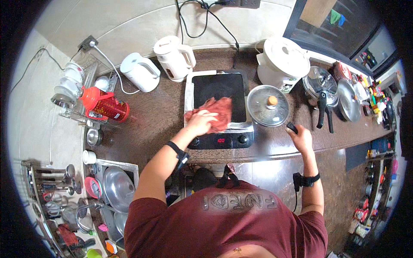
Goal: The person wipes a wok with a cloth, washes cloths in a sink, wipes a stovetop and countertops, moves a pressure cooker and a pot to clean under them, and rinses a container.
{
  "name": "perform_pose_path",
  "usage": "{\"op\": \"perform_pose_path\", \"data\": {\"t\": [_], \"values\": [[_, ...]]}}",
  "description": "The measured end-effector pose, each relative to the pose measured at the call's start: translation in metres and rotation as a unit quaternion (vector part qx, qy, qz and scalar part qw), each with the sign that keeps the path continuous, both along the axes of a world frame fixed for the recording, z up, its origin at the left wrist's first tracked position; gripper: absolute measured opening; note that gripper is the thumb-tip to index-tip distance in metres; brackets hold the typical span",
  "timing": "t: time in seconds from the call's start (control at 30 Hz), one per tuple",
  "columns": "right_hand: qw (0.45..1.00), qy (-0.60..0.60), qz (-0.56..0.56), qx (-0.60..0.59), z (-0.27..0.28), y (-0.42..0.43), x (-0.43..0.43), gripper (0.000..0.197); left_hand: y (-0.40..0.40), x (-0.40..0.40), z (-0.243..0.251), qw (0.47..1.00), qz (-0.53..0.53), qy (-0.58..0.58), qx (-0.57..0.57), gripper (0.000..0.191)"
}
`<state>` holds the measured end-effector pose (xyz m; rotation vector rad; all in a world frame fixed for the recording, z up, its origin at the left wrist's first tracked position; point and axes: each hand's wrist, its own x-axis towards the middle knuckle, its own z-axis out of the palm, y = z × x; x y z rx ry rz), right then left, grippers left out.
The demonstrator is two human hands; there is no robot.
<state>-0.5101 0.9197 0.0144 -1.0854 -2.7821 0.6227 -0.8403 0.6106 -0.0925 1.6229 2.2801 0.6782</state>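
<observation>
My left hand [200,122] grips a bunched red cloth [220,111] over the near left part of a black glass cooktop [222,87]. Part of the glass is hidden under the cloth and my fingers. On the cooktop's front panel [215,140], a red display is lit between two knobs. My right hand [300,138] is closed around the black handle [292,127] of a small pan [268,105]. A glass lid with a round wooden knob [272,100] covers this pan. It is just right of the cooktop; whether it rests on the counter I cannot tell.
Behind the pan stands a white cooker [284,61], with a pressure cooker [320,85] farther right. Left of the cooktop are two white kettles [142,72] and a red thermos flask [105,104] by a dish rack [92,75]. A sink [135,167] holds metal basins. A black cable [222,24] hangs behind.
</observation>
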Motion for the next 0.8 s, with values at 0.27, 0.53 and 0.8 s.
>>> {"op": "perform_pose_path", "data": {"t": [0.27,0.53,0.8], "values": [[0.99,0.007,0.139,-0.014,-0.046,-0.009,-0.108,0.043,-0.113,-0.054,0.019,0.927,0.318,-0.15,-0.13,0.027],[0.96,0.002,0.276,0.04,0.037,0.019,-0.23,0.051,-0.242,-0.054,-0.013,0.58,0.443,-0.589,0.346,0.033],[0.944,0.187,0.157,0.22,0.154,0.071,-0.449,0.041,-0.245,-0.061,0.017,0.595,0.428,-0.522,0.437,0.034]]}}
